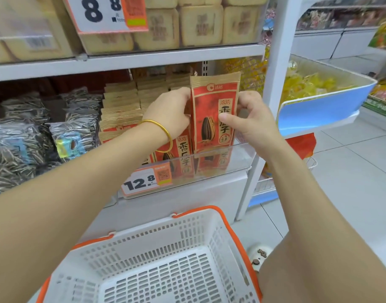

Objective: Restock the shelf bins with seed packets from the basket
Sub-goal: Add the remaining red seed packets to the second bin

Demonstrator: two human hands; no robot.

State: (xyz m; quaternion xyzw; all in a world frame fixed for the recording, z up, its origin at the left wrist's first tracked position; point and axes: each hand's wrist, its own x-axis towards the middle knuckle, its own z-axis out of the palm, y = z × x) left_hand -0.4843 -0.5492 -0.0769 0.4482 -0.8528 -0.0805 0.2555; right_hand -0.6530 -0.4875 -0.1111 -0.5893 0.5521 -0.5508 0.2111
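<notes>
At the bottom of the frame sits a white perforated basket (141,227) with orange handles, its slotted floor in plain view, and a light shoe (258,254) shows on the floor tiles just to its right. Both bare forearms reach up from the lower corners toward the middle of the frame. The left wrist wears a thin gold bangle (165,132). The left hand (170,112) grips the left edge of a red and brown seed packet (207,106), with its fingers curled behind it. The right hand (251,119) pinches the packet's right edge, thumb pressed on the printed front. The packet stands upright at the centre of the frame, its bottom edge dipping behind the clear front wall of the shelf bin (227,162), at the bin's right end. A matching packet (181,154) leans in the bin just left of it, and a 12.8 price tag (147,181) is fixed to the bin's front. Behind the hands are stacks of brown packets (122,106), with striped black and white bags (78,119) further left. On the shelf above stand beige boxes (200,25) and a large price sign (104,12). At the right of the frame a blue-fronted bin (323,106) holds yellow goods.
</notes>
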